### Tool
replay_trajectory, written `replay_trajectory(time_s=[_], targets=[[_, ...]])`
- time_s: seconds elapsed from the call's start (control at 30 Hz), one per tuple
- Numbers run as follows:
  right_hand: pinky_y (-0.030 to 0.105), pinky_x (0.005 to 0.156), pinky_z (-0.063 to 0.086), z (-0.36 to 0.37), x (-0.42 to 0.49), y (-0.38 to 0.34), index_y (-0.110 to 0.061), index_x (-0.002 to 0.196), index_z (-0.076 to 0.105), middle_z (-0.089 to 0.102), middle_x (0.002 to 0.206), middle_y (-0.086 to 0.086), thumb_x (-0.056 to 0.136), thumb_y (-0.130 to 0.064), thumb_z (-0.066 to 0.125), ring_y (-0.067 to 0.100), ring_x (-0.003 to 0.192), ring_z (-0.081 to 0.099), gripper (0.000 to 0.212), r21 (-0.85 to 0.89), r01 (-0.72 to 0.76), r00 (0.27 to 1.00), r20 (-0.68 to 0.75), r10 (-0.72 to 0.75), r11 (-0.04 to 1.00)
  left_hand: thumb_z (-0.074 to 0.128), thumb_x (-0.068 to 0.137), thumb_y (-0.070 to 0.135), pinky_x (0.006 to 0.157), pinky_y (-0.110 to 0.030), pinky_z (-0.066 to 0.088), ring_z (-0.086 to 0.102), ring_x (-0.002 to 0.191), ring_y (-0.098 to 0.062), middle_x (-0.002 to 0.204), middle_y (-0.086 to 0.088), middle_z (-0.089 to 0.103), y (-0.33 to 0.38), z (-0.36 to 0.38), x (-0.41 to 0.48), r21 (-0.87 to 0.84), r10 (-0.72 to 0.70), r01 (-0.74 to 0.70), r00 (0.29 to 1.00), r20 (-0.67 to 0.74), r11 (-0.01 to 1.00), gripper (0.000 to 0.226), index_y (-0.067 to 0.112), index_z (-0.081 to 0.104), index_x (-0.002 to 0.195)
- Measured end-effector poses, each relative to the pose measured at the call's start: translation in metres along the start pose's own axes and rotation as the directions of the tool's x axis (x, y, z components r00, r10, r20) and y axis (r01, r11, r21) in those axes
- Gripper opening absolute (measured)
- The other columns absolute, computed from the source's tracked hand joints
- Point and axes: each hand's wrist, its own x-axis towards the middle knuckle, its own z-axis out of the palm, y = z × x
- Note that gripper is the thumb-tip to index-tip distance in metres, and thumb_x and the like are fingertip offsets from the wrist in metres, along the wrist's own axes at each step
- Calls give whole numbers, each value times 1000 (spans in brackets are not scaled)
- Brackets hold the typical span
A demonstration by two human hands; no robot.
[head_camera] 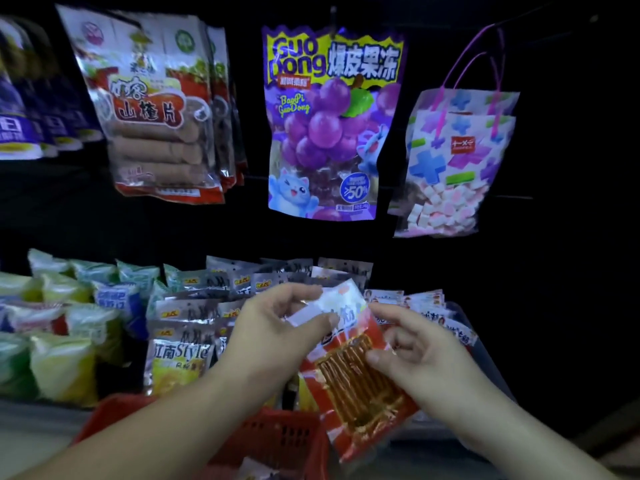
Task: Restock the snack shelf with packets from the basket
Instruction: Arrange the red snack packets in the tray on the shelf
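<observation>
While both hands are holding it just above the basket, the red-and-white packet (356, 372) is tilting low in the middle of the view, its white top toward 11 o'clock and its clear window of brown strips toward 5 o'clock; the left hand (273, 327) is pinching the white top end from 9 o'clock, its grip tight between thumb and fingertips; the right hand (419, 355) is holding the packet's edge from 3 o'clock, its thumb pressing on the window and its fingers curling behind; at 7 o'clock from the packet the red basket (277, 434) is sitting under the forearms, partly hidden by them; at 9 o'clock silver packets (180, 344) are standing in rows on the shelf (38, 424); farther out at 9 o'clock green and yellow packets (62, 365) are lying beside blue ones (121, 303); at 2 o'clock, just behind the right hand, white packets (426, 303) are fanning out; at 12 o'clock a purple grape jelly pouch (332, 123) is hanging; at 11 o'clock a bunch of red-trimmed packets of brown rolls (156, 112) is hanging; at 1 o'clock clear bags with pink handles (453, 161) are hanging, pink and white cubes filling their bottoms; at 10 o'clock dark blue packs (20, 126) are hanging at the view's left edge.
</observation>
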Motion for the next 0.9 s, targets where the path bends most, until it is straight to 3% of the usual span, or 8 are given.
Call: replay_trajectory(time_s=[0.1, 0.23, 0.33, 0.4, 0.53, 0.67, 0.8, 0.9], targets=[[36, 80, 62, -1, 4, -5, -54, 134, 53, 71, 91, 3, 91, -9, 75, 18, 90, 74, 66, 35, 4, 999, 38, -6, 999, 82, 86, 30, 61, -19, 53, 63, 75, -5, 97, 10, 67, -3, 1, 4, 34, -4, 6, 999, -54, 999, 20, 37, 69, 100], [25, 71, 62, -5, 12, -2, -40, 114, 74, 75, 95, -7, 87, 3, 74, 7, 91, 74, 50, 70, -33, 998, 61, 29, 997, 86, 82, 27, 60, -17, 52, 64, 72, -8, 92, 7, 68, -2, 4, 12, 35, -21, 24, 997, -68, 999, 22, 33, 70, 97], [37, 78, 64, -8, 19, 4, -41, 109, 77, 71, 107, 6, 89, 3, 73, 17, 95, 74, 49, 105, -53, 998, -14, 55, 993, 89, 77, 30, 75, -14, 55, 65, 94, 2, 112, 17, 64, -1, 2, 19, 17, -75, 75, 997, -8, 997, 55, 47, 60, 120], [49, 91, 61, -9, 23, 10, -47, 111, 74, 68, 114, 6, 90, -1, 74, 23, 106, 71, 51, 149, -47, 993, -102, 63, 988, 86, 81, 24, 71, -16, 57, 69, 91, 0, 118, 17, 61, -1, 1, 20, -17, -153, 154, 987, 42, 988, 68, 50, 50, 133], [53, 102, 54, -3, 25, 16, -53, 115, 69, 66, 125, -7, 90, -9, 77, 22, 122, 63, 51, 193, -17, 982, -184, 53, 981, 79, 88, 16, 74, -35, 62, 75, 78, -17, 95, 3, 77, 1, 12, 8, -126, -255, 282, 947, 197, 951, 54, 40, 56, 131], [22, 76, 62, -3, 25, 16, -42, 125, 63, 75, 97, -23, 91, 3, 71, -4, 91, 71, 57, 245, -3, 992, -119, 34, 969, 76, 90, 7, 77, -30, 63, 73, 88, -17, 107, 0, 74, 0, 20, 4, -141, -209, 229, 967, 142, 963, 45, 35, 67, 123], [42, 88, 62, -4, 24, 10, -47, 139, 57, 68, 131, 2, 89, 12, 69, 25, 101, 73, 78, 248, -82, 995, -31, 93, 965, 77, 90, 14, 74, -20, 55, 70, 93, -9, 105, 2, 69, -3, 15, 5, -176, -206, 205, 979, 14, 963, 43, 40, 67, 122], [31, 72, 62, -3, 23, 10, -40, 141, 55, 72, 121, -4, 90, 16, 65, 21, 90, 76, 77, 299, -52, 991, -102, 86, 953, 79, 88, 15, 81, -35, 61, 71, 106, -20, 124, 1, 70, -4, 15, 0, -228, -256, 298, 947, 195, 927, 62, 52, 56, 132]])
